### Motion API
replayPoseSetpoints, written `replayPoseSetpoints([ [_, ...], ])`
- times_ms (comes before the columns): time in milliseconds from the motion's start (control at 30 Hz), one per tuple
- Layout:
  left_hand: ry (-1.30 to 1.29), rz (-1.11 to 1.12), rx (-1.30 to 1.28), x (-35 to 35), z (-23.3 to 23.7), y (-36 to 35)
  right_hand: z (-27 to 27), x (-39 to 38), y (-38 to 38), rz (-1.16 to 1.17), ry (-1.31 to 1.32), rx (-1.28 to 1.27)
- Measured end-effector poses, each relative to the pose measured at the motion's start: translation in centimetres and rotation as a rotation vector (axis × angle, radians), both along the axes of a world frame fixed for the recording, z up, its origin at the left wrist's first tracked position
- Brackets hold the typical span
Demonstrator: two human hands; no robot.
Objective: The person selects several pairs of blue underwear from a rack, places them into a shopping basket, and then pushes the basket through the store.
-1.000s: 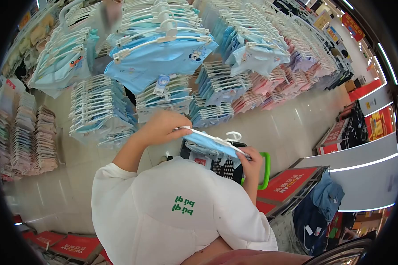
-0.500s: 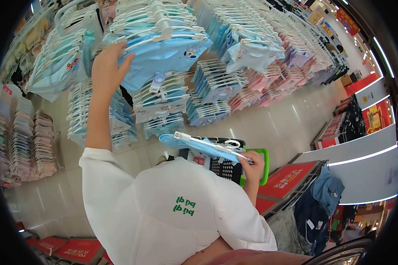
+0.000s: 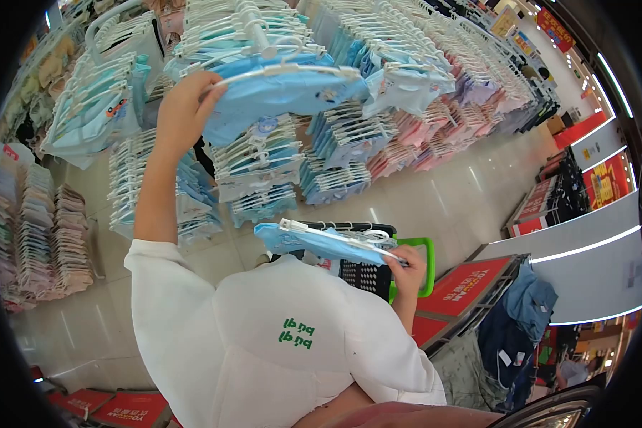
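While our right hand [image 3: 406,267] keeps its thumb and fingers pinched on the right end of a white hanger [image 3: 328,238], a carried blue garment [image 3: 328,248] hangs from it, low in front of our shirt and above the near edge of the basket [image 3: 364,277]. Gripping only the end probably leaves the cloth hanging free and our other arm able to reach.

Our left hand [image 3: 185,110] is stretched to the front of the rack, thumb and fingers closed about the left end of a second hanger [image 3: 285,70], which bears another blue garment [image 3: 282,100]. It lies just under the front end of the rack's peg [image 3: 267,43]; whether its hook is free of the peg, we cannot tell. Taking it by the end seems sensible, since neighbouring hangers crowd close behind. Garments appear sorted by colour, perhaps for easy picking, with a lower row of blue clothes [image 3: 260,153] beneath.

Our basket is black with holes in its side, and a green handle [image 3: 429,267] at its right edge. A label [image 3: 326,264] shows near its left edge; the carried garment hides most of the inside, so we cannot name the contents.
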State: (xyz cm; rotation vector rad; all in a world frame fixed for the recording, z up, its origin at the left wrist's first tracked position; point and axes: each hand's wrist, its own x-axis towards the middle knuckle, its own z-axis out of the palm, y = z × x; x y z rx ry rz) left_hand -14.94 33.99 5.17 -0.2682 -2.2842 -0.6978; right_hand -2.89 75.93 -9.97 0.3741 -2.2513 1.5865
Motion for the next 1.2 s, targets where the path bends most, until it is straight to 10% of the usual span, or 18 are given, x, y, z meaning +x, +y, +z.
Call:
replayPoseSetpoints([
  [533,-0.54,-0.754,0.098,5.9,-8.9,7.0,2.1,-0.7,-1.9,0.023,0.033,0.059],
  [867,-0.837,-0.854,0.035,6.3,-13.6,9.7,0.1,0.9,-0.9,-0.013,-0.105,0.241],
  [1200,-1.343,-0.914,-0.178,9.2,-30.0,16.6,-4.3,2.3,0.5,0.15,-0.155,0.644],
])
